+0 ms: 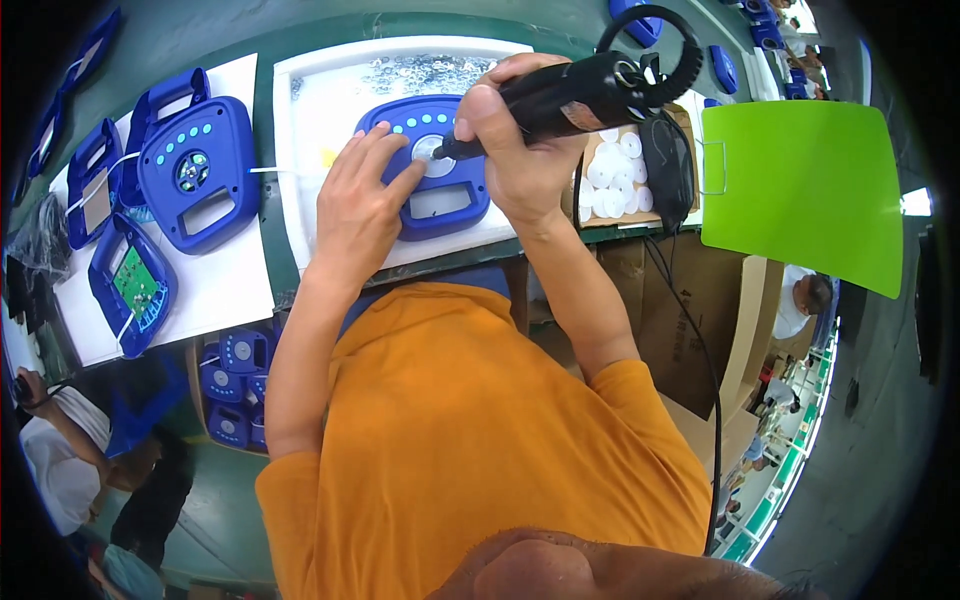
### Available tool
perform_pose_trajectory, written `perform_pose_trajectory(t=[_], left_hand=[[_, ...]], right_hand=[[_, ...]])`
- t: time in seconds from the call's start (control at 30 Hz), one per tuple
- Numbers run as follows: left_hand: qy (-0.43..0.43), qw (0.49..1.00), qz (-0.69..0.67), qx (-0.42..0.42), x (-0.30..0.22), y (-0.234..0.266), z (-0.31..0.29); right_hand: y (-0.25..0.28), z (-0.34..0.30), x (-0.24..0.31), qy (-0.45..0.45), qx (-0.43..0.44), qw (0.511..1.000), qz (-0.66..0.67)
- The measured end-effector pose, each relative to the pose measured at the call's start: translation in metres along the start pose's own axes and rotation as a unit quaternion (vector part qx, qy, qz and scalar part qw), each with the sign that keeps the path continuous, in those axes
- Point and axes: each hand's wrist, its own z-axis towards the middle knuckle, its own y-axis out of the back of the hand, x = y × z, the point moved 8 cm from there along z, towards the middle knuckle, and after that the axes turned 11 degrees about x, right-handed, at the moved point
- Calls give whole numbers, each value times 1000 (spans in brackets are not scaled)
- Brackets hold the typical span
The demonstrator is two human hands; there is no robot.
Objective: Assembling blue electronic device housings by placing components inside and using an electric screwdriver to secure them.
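A blue plastic housing (pixel 455 222) with a cut-out grip and a row of pale round buttons lies in a white foam tray (pixel 292 215). Set in its middle is a pale round disc (pixel 432 168). My right hand (pixel 520 165) is wrapped round a black electric screwdriver (pixel 560 97), held tilted, its tip at the disc's upper edge. My left hand (pixel 358 200) rests on the housing's left side, fingers stretched out and apart, one fingertip close to the disc. Many small shiny screws (pixel 420 75) lie along the tray's far side.
Left of the tray, a similar blue housing (pixel 235 150) and an opened one with a green circuit board (pixel 133 283) lie on white sheeting. At right are a box of white discs (pixel 612 178), a black pouch-like object (pixel 668 170) and a green board (pixel 800 190). The screwdriver's cable (pixel 690 310) hangs down.
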Motion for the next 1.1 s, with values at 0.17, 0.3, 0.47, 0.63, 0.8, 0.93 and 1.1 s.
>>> perform_pose_trajectory(t=[0.17,0.3,0.47,0.63,0.8,0.93,1.1], left_hand=[[-2,1000,-3,-7,1,-1,-1],[8,1000,-9,-7,2,-4,-1],[15,1000,-6,-4,2,-5,0],[14,1000,-6,2,2,-4,1],[11,1000,-3,-4,2,-5,1],[10,1000,-2,-2,1,-4,1],[14,1000,-1,4,2,-5,0]], right_hand=[[-9,1,-12,-14,101,994,-40],[-16,8,-18,-72,178,981,12],[-26,3,-5,13,71,992,-107],[-19,7,-21,-37,101,991,-79],[-18,10,-23,-42,119,990,-67],[-14,10,-22,-28,117,990,-73],[-22,12,-13,-35,129,989,-60]])
